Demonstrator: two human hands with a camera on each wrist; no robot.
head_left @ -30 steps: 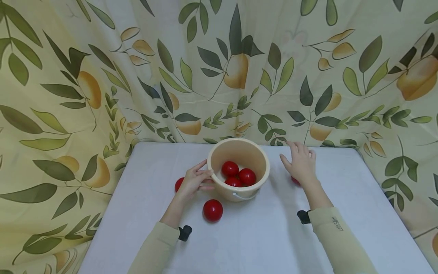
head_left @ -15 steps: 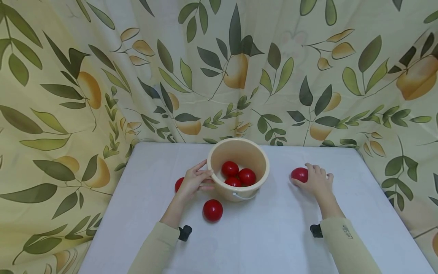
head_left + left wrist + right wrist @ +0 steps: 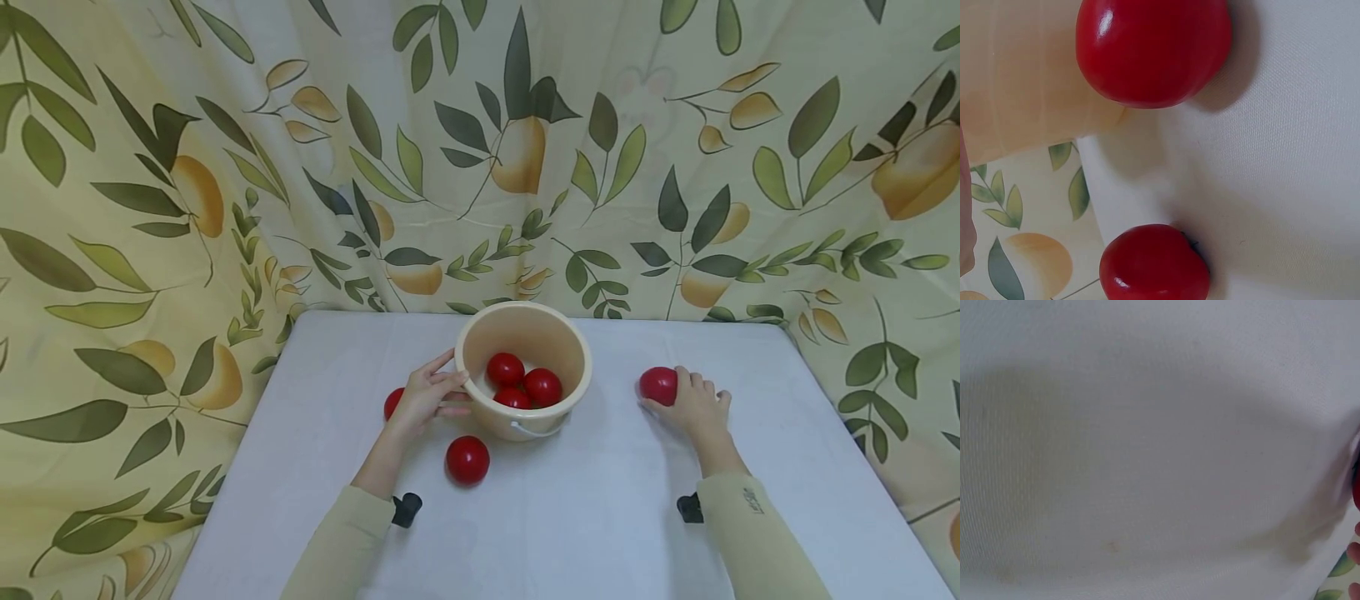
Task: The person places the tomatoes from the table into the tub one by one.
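Note:
A cream bucket (image 3: 555,333) stands upright at the table's middle with three red tomatoes (image 3: 542,387) inside. My left hand (image 3: 422,402) holds its left side, the thumb at the rim. On the right, my right hand (image 3: 696,408) grips another tomato (image 3: 658,386) from its right side, thumb in front; this tomato is on or close to the table. One loose tomato (image 3: 467,461) lies in front of the bucket. Another tomato (image 3: 393,403) is partly hidden behind my left hand. The left wrist view shows two tomatoes (image 3: 1154,50) beside the bucket wall (image 3: 1016,81).
White cloth covers the table (image 3: 570,517). Behind it hangs a curtain (image 3: 465,167) patterned with leaves and fruit. The bucket's pale handle (image 3: 536,432) hangs down at its front. A dark wrist strap piece (image 3: 690,508) shows at the right sleeve.
My right hand has moved right and toward me from the table's back edge and taken hold of the right-hand tomato. The left hand and bucket have stayed in place.

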